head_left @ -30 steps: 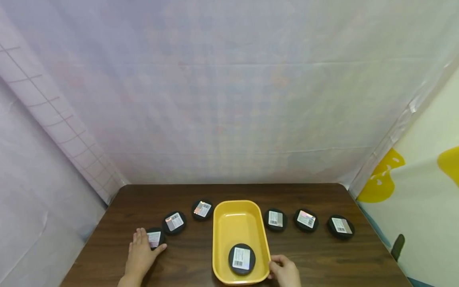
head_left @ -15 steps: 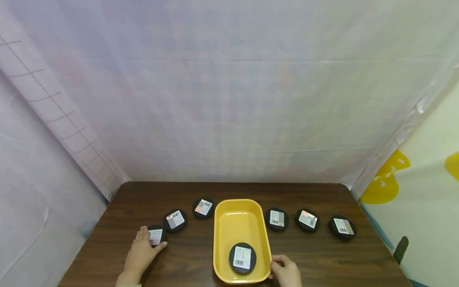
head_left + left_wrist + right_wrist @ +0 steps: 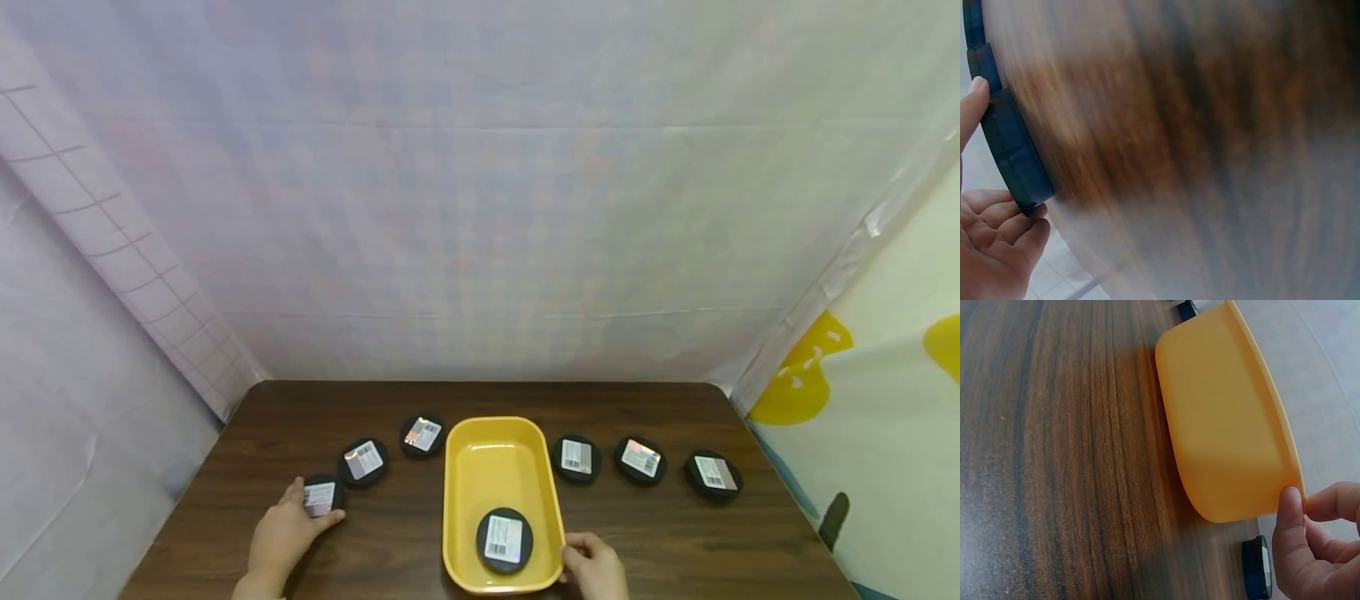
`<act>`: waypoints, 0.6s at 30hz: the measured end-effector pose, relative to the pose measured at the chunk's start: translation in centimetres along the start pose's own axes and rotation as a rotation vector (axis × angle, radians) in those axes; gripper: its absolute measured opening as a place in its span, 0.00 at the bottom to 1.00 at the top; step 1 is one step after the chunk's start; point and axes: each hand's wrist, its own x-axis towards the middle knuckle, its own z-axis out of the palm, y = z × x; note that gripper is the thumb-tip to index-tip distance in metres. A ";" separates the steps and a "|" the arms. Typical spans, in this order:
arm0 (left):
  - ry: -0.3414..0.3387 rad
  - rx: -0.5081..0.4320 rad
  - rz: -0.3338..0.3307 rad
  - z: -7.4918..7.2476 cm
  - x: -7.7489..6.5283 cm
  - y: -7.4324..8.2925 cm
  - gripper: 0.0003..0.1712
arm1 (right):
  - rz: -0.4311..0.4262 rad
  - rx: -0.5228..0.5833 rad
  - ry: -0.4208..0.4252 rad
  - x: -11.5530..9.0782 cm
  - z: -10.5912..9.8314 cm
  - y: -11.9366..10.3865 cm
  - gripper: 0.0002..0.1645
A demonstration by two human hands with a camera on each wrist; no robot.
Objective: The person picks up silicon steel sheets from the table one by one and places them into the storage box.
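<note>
My left hand [image 3: 283, 533] holds a round black disc [image 3: 324, 495] with a white barcode label, lying on the table at the left. In the left wrist view the thumb [image 3: 975, 106] touches one side of that disc [image 3: 1017, 153] and the fingers its other side. A yellow rectangular tray [image 3: 448, 517] stands in the middle of the table. The right hand [image 3: 596, 567] pinches its near right rim between thumb and forefinger, which the right wrist view shows at the tray's corner [image 3: 1235, 437]. Inside the tray, near its front end, lies another labelled black disc [image 3: 505, 541].
Two more black discs [image 3: 363, 462] [image 3: 422, 436] lie between the left hand and the tray. Three others [image 3: 577, 459] [image 3: 640, 461] [image 3: 713, 476] are in a row to the tray's right. Pale sheeting [image 3: 480, 250] hangs behind the dark wooden table [image 3: 645, 533].
My left hand's fingers have drawn in from lying over the left disc's edge to its side, so more of the label shows. The right hand and tray keep their places.
</note>
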 end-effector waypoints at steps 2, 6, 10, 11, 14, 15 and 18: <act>0.008 0.006 -0.007 -0.1 -0.1 0.1 0.62 | -0.002 0.001 0.000 0.0 0.0 0.0 0.19; 0.032 0.004 -0.010 -0.6 -0.5 0.3 0.60 | 0.004 0.004 0.003 0.0 0.0 0.0 0.19; 0.055 0.005 0.012 -1.2 -0.5 0.8 0.60 | 0.002 -0.002 0.004 0.0 0.0 0.1 0.19; 0.058 0.005 0.019 -1.4 -0.4 1.0 0.60 | 0.001 -0.004 0.006 0.0 0.0 0.1 0.19; 0.086 0.013 0.042 -1.8 -0.4 1.6 0.59 | -0.004 -0.009 0.013 -0.1 0.0 0.0 0.18; 0.095 0.018 0.048 -2.0 -0.4 1.7 0.59 | -0.004 -0.009 0.014 -0.1 0.0 0.0 0.18; 0.129 0.026 0.071 -2.6 -0.5 2.4 0.58 | -0.007 -0.006 0.015 -0.1 0.0 -0.1 0.19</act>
